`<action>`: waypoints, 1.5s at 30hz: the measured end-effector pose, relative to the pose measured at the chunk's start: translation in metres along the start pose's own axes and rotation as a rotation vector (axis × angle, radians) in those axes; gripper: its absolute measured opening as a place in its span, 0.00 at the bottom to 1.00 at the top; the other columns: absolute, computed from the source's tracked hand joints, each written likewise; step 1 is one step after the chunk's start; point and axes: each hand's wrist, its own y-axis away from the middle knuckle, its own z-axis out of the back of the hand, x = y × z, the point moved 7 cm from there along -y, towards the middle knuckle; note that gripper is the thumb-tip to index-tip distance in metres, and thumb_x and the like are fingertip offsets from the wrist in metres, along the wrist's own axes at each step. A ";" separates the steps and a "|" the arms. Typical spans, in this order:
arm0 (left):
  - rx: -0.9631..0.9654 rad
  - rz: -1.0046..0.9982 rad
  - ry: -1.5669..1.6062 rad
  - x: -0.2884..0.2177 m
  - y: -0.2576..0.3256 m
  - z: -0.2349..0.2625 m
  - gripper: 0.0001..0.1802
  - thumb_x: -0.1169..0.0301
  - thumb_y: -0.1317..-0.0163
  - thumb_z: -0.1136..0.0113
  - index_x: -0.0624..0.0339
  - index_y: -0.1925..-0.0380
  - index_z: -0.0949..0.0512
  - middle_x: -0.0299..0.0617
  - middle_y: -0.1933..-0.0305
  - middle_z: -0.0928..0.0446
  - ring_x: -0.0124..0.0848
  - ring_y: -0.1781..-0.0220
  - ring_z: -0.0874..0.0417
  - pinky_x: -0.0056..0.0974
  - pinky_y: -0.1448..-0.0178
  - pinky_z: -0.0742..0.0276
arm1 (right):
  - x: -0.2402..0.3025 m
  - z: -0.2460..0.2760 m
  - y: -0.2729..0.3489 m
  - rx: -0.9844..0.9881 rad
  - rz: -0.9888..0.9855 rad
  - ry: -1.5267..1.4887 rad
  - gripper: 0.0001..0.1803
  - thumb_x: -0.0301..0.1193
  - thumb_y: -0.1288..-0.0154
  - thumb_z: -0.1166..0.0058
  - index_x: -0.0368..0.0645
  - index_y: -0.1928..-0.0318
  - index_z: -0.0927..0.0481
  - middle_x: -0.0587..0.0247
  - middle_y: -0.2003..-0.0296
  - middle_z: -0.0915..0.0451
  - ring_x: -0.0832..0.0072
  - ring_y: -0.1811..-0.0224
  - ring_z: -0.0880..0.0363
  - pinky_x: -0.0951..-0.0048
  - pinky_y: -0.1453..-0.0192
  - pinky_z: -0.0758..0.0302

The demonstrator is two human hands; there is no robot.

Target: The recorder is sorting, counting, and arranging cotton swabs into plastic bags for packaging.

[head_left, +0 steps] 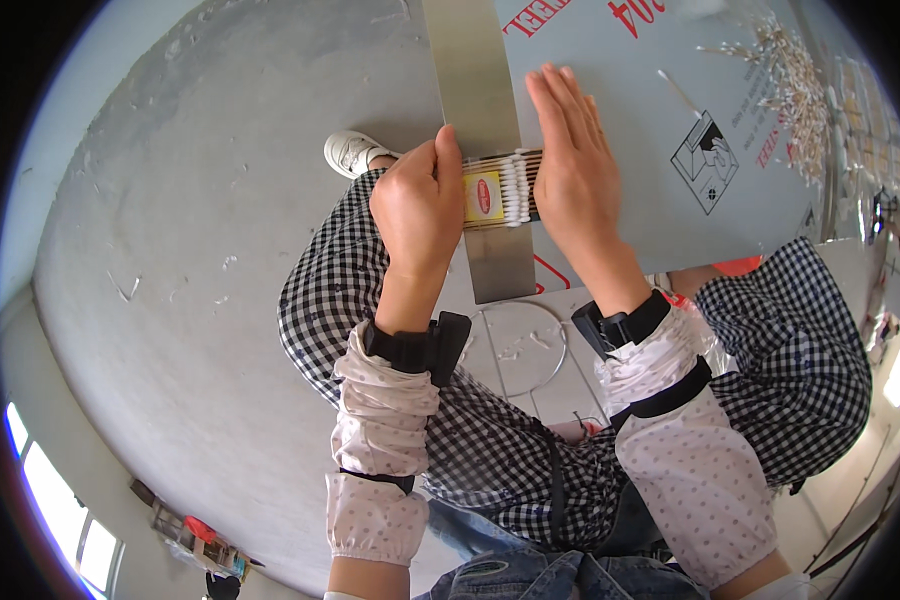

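White-tipped swabs lie in a row with a yellow label, over the metal strip. I observe the left grip curled beside the label, but cannot tell whether it pinches anything; my right grip is flat, fingers extended, at the opposite end.
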 end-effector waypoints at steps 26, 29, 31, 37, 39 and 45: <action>-0.030 -0.098 -0.098 -0.014 0.002 0.000 0.23 0.64 0.29 0.41 0.61 0.84 0.28 0.44 0.82 0.26 0.46 0.83 0.26 0.45 0.78 0.32 | 0.019 -0.005 0.002 0.005 0.030 -0.333 0.33 0.10 0.42 0.55 0.41 0.34 0.28 0.56 0.35 0.25 0.57 0.29 0.30 0.56 0.26 0.31; -0.024 -0.090 -0.118 -0.013 0.002 0.002 0.23 0.63 0.29 0.41 0.61 0.83 0.28 0.44 0.82 0.26 0.46 0.83 0.26 0.45 0.78 0.31 | 0.023 -0.003 0.001 0.004 0.056 -0.349 0.33 0.10 0.42 0.55 0.42 0.34 0.27 0.56 0.36 0.24 0.57 0.31 0.28 0.57 0.28 0.29; -0.026 -0.088 -0.119 -0.013 0.003 0.001 0.23 0.63 0.29 0.41 0.61 0.84 0.27 0.44 0.82 0.26 0.45 0.83 0.25 0.44 0.78 0.31 | 0.021 -0.003 0.002 0.003 0.024 -0.443 0.31 0.11 0.40 0.55 0.41 0.35 0.27 0.55 0.36 0.24 0.56 0.31 0.28 0.57 0.30 0.28; -0.021 -0.094 -0.165 -0.015 0.004 -0.003 0.23 0.63 0.28 0.42 0.60 0.84 0.27 0.43 0.82 0.24 0.45 0.83 0.24 0.44 0.77 0.30 | 0.030 -0.009 0.004 -0.020 -0.105 -0.718 0.21 0.24 0.25 0.56 0.41 0.35 0.26 0.52 0.37 0.23 0.54 0.33 0.26 0.61 0.35 0.24; 0.011 -0.042 -0.186 -0.010 0.003 -0.005 0.25 0.60 0.27 0.44 0.59 0.84 0.26 0.43 0.82 0.24 0.46 0.83 0.24 0.45 0.77 0.28 | 0.021 -0.011 0.005 -0.036 -0.227 -0.911 0.19 0.33 0.20 0.56 0.39 0.35 0.26 0.50 0.37 0.23 0.59 0.33 0.25 0.66 0.33 0.27; -0.036 -0.067 -0.320 -0.016 -0.002 0.011 0.19 0.56 0.26 0.47 0.59 0.68 0.21 0.45 0.69 0.19 0.46 0.66 0.19 0.47 0.60 0.26 | -0.055 0.035 -0.005 -0.313 -0.587 -1.201 0.29 0.42 0.20 0.56 0.31 0.32 0.32 0.44 0.34 0.28 0.59 0.29 0.30 0.59 0.22 0.39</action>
